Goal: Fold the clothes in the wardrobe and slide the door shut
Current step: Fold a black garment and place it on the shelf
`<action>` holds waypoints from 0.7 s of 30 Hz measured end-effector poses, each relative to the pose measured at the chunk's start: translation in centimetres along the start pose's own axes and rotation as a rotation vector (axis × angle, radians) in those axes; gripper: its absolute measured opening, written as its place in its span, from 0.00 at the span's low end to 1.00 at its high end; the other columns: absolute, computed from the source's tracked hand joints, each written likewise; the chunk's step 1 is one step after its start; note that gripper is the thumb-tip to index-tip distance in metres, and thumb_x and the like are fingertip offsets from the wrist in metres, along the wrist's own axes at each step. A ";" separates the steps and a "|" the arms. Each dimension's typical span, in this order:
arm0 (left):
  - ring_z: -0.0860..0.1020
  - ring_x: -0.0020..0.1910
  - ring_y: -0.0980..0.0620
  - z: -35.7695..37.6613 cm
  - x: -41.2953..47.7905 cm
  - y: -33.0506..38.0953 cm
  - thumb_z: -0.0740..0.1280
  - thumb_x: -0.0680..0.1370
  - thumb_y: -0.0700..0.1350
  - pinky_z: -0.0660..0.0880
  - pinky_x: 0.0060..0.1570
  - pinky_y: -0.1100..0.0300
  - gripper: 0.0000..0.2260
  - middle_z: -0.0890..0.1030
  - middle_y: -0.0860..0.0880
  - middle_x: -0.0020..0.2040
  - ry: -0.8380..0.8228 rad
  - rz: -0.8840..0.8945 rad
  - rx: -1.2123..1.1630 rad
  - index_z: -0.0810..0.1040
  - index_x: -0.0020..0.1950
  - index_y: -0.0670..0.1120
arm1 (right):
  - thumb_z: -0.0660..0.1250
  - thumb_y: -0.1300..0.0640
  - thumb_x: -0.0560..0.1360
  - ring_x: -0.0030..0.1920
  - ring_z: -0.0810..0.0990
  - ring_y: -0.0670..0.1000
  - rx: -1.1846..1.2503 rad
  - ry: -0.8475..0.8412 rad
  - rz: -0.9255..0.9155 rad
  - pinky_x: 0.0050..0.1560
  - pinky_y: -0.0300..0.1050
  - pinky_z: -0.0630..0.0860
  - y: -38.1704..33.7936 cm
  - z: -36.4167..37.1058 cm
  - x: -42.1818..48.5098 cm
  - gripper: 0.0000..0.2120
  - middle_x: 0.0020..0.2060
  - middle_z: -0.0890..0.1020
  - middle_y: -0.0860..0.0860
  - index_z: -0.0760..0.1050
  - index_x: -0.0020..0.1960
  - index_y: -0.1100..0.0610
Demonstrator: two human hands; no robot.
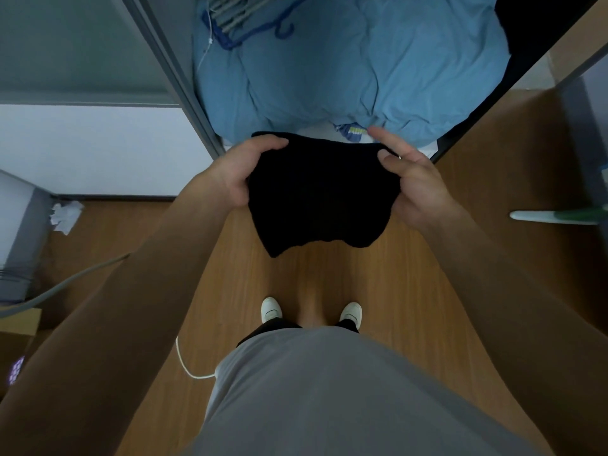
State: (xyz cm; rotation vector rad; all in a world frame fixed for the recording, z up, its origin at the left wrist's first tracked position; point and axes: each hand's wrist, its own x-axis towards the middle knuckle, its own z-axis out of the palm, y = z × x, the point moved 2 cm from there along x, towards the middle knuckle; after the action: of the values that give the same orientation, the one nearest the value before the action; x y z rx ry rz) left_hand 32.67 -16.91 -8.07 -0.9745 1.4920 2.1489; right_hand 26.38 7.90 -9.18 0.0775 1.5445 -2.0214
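Black garment (320,195) held between my two grips, before the open wardrobe (184,87).
My left grip (233,172) curls round its left edge, and my right grip (418,189) pinches the right edge, index finger outstretched. It hangs over the wooden floor (329,274), just beside the blue fabric heap (345,77) inside.

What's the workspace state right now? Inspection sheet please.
Surface: wooden floor, before an open wardrobe.
Job's things: black garment held up; blue fabric piled in wardrobe, blue hanger on it.
Clutter: crumpled paper on floor, left.
Hands: left hand and right hand each grip the garment's upper edge.
Cables: white cable and grey cable on floor, left.
Surroundings: grey box left; white-and-green object right.
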 end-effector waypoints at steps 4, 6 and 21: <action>0.86 0.47 0.48 -1.0 0.4 0.0 0.77 0.73 0.46 0.82 0.42 0.58 0.19 0.87 0.44 0.51 0.116 0.067 0.073 0.80 0.61 0.42 | 0.63 0.67 0.78 0.50 0.86 0.51 0.014 0.017 0.014 0.54 0.46 0.81 0.1 -0.4 0.2 0.16 0.47 0.87 0.53 0.87 0.47 0.54; 0.86 0.48 0.50 -1.7 0.7 0.1 0.76 0.74 0.42 0.81 0.42 0.61 0.19 0.87 0.46 0.50 0.154 0.178 0.075 0.78 0.65 0.43 | 0.62 0.69 0.77 0.47 0.86 0.50 0.023 0.026 0.034 0.51 0.45 0.81 0.1 -0.7 0.3 0.17 0.45 0.87 0.53 0.87 0.45 0.54; 0.79 0.57 0.45 0.4 2.3 -0.1 0.75 0.73 0.43 0.75 0.56 0.55 0.13 0.82 0.46 0.57 0.269 0.516 1.293 0.83 0.56 0.47 | 0.63 0.80 0.68 0.63 0.79 0.54 -0.548 -0.003 0.154 0.61 0.42 0.78 0.7 0.9 0.8 0.33 0.62 0.80 0.57 0.76 0.69 0.57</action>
State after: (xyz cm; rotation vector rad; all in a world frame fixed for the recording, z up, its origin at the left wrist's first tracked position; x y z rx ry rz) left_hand 30.94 -16.73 -9.65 -0.3760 2.8290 0.7777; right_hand 26.36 6.69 -9.84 -0.0224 1.9683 -1.4247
